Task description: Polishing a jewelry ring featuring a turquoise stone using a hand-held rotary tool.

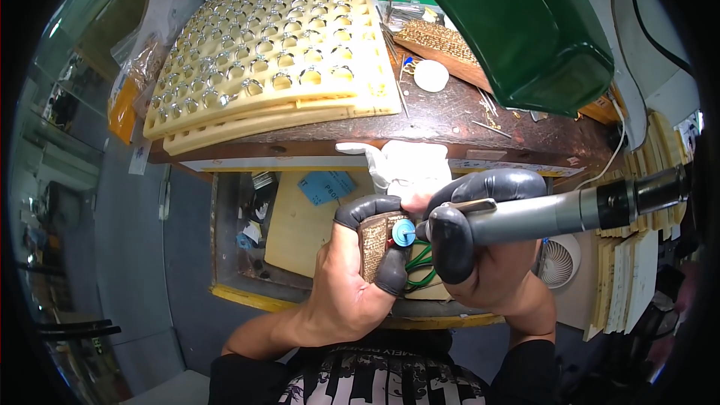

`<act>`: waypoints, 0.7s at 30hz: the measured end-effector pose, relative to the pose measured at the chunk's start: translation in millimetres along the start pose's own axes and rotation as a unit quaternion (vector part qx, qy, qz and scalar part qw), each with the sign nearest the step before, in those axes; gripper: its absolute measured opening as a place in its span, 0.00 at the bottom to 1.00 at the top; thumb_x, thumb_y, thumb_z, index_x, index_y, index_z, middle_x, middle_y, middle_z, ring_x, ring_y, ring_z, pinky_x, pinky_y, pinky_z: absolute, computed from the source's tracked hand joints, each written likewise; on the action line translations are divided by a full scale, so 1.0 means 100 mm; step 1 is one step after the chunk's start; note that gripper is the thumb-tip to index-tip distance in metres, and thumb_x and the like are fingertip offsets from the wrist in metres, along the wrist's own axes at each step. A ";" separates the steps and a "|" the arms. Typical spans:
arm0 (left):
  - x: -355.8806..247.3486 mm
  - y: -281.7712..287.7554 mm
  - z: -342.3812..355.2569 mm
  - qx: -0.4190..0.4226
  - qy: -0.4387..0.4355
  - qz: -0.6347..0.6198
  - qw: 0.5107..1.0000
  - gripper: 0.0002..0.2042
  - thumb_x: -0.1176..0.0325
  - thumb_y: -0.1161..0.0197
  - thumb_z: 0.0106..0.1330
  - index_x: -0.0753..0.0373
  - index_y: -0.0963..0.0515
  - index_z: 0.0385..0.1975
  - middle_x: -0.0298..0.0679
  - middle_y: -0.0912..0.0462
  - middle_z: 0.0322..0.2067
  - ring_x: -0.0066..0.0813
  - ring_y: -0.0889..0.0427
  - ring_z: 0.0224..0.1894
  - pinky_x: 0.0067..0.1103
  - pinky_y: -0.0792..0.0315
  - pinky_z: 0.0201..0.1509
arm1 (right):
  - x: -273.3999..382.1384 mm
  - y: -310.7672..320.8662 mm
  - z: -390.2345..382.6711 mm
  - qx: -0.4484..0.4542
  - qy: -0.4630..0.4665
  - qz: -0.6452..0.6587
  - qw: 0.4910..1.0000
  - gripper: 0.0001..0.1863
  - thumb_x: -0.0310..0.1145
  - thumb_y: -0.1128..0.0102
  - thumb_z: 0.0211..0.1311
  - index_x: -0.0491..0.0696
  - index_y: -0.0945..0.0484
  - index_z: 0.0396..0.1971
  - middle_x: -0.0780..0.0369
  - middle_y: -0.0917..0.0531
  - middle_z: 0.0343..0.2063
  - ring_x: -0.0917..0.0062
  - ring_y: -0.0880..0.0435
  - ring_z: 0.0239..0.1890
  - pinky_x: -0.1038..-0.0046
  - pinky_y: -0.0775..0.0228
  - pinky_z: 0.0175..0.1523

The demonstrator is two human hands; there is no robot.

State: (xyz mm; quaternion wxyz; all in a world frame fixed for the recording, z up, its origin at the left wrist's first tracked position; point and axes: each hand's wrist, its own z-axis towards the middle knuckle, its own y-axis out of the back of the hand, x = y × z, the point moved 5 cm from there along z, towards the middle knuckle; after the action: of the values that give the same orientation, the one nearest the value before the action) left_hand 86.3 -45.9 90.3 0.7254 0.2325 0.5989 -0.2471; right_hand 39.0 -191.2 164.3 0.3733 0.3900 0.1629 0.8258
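Observation:
My right hand (480,232), with black finger covers on, grips a silver-grey rotary handpiece (532,217) with a black rear end. A small light-blue wheel (403,233) sits at the handpiece's tip. My left hand (352,277), also in black finger covers, is closed round a brown block with a rough, woven-looking surface (373,251). The blue wheel is right beside this block, between my left finger and thumb. Whether it touches the block, or whether a smaller piece is pinched there, I cannot tell. Just beyond my hands, a white wrapped support (412,165) juts from the bench edge.
A cream tray of several silver rings (262,67) covers the bench's left. A green lamp shade (525,30) hangs low at right, near a bristled brush (442,41) and a white round piece (431,75). Below my hands lies an open drawer (247,296) with green cord (421,274).

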 end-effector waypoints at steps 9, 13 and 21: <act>0.00 0.00 0.01 0.003 -0.010 -0.010 1.000 0.23 0.67 0.42 0.71 0.72 0.39 0.59 0.49 0.27 0.54 0.30 0.25 0.56 0.27 0.33 0.64 | -0.01 0.00 -0.01 0.002 0.016 0.013 1.000 0.10 0.31 0.43 0.70 0.39 0.21 0.33 0.58 0.17 0.29 0.76 0.16 0.30 0.74 0.23 0.36; 0.00 0.01 0.01 0.007 -0.013 0.001 1.000 0.23 0.66 0.42 0.71 0.72 0.40 0.59 0.49 0.27 0.54 0.30 0.25 0.56 0.27 0.32 0.64 | -0.02 -0.01 -0.01 0.006 -0.002 0.018 1.000 0.10 0.31 0.43 0.70 0.39 0.21 0.33 0.58 0.17 0.29 0.76 0.16 0.30 0.74 0.23 0.36; -0.01 0.01 0.02 -0.041 -0.062 0.020 0.997 0.20 0.74 0.41 0.67 0.71 0.34 0.57 0.48 0.18 0.42 0.32 0.17 0.44 0.27 0.24 0.50 | -0.02 -0.01 -0.01 0.006 0.014 0.015 1.000 0.09 0.30 0.43 0.70 0.39 0.21 0.33 0.57 0.16 0.31 0.76 0.16 0.29 0.74 0.23 0.35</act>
State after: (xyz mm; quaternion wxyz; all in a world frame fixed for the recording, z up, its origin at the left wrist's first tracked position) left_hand 88.7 -46.1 91.6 0.7748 0.1987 0.5577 -0.2218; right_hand 39.7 -191.9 162.6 0.3562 0.3832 0.1667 0.8358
